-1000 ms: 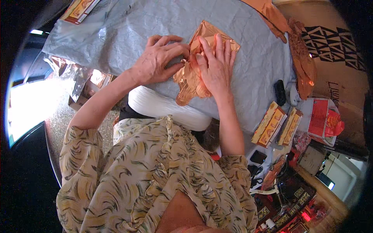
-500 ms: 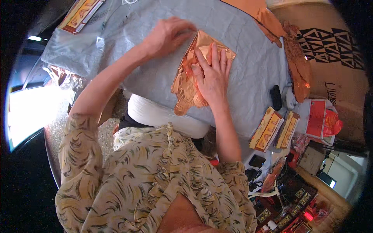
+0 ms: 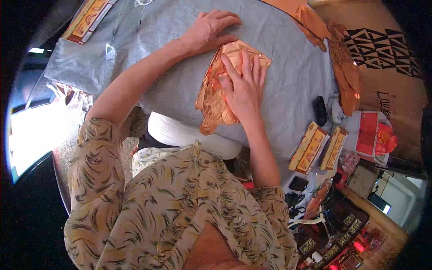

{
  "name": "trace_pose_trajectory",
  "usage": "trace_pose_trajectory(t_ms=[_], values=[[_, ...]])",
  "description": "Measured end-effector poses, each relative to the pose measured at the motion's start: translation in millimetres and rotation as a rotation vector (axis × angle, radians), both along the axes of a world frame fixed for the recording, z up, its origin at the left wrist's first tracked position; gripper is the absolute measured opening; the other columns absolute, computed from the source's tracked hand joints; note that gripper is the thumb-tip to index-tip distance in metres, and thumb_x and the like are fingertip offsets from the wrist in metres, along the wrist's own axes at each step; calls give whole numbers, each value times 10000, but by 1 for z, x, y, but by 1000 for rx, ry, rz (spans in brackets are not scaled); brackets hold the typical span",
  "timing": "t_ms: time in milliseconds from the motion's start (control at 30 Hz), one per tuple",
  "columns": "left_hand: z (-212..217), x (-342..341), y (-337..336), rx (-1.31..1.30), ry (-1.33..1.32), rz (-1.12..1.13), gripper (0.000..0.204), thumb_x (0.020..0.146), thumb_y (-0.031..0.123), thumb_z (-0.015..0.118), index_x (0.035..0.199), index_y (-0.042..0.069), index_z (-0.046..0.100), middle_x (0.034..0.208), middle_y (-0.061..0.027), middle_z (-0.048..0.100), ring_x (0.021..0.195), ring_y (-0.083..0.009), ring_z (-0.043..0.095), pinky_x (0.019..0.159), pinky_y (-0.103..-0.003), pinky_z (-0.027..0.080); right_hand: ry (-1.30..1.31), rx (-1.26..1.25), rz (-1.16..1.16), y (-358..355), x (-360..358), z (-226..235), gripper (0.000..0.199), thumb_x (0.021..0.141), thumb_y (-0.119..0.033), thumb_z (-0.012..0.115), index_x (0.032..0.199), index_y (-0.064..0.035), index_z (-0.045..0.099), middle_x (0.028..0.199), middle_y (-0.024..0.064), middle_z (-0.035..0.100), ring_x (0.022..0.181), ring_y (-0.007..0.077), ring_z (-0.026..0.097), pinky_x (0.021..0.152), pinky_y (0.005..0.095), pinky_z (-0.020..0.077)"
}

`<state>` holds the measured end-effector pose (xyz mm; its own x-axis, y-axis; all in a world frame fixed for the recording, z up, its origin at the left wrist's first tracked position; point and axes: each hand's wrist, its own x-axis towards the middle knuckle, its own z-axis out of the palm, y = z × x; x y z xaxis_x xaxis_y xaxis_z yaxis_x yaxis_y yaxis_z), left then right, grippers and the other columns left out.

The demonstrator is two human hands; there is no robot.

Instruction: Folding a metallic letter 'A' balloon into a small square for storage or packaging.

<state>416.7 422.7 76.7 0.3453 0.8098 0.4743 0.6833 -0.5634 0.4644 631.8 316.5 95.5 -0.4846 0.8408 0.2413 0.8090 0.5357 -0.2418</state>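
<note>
A stack of shiny orange-gold foil paper sheets (image 3: 211,96) lies on a table covered with a grey cloth (image 3: 148,49). My right hand (image 3: 245,87) lies flat on top of the stack, fingers spread and pointing away from me. My left hand (image 3: 211,29) rests on the cloth just beyond the stack's far left corner, fingers loosely curled, its fingertips near the foil's edge. Neither hand grips anything.
More orange foil sheets (image 3: 344,72) lie along the table's right side. Two yellow-red boxes (image 3: 319,146) sit at the near right edge, another (image 3: 85,20) at the far left. A black object (image 3: 319,110), a red packet (image 3: 371,135) and clutter sit to the right.
My left hand has lifted off the foil stack and moved away from me onto the cloth beyond it. My right hand has stayed pressed flat on the stack.
</note>
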Motion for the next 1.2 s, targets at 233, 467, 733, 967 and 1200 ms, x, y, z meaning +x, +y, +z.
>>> trace_pose_trajectory(t_ms=[233,467,733,967,1200], values=[[13,-14,-84,67,357,72,656,995,398,650,1582,190,441,1672,-6,398,1574,-237,306,1214,-579,255,3,26,-4,0,3,-4,496,1073,-480,501,1537,-312,551,1647,198,379,1510,481,311,1254,590,173],[14,-6,-136,-52,384,148,737,1044,485,541,1645,122,319,1723,-43,297,1607,-274,218,1260,-592,112,12,57,9,2,4,-5,513,1073,-495,488,1550,-310,532,1646,188,384,1507,471,318,1249,593,184],[15,-5,-145,-69,423,165,771,1043,589,463,1643,122,335,1725,-37,291,1613,-280,188,1264,-594,78,34,88,5,1,4,-4,527,1076,-507,473,1559,-300,515,1632,182,401,1500,465,329,1243,590,197],[29,-6,-179,-111,476,144,766,1036,631,434,1602,116,430,1729,-25,276,1612,-273,182,1260,-605,71,26,74,6,0,4,-5,516,1086,-510,453,1557,-311,516,1638,174,393,1504,461,326,1244,587,195],[30,-4,-192,-131,447,94,759,1011,653,462,1563,133,496,1725,-28,287,1604,-291,202,1255,-609,97,70,86,5,2,6,-7,503,1088,-507,448,1541,-305,535,1630,170,403,1499,460,333,1242,585,199]])
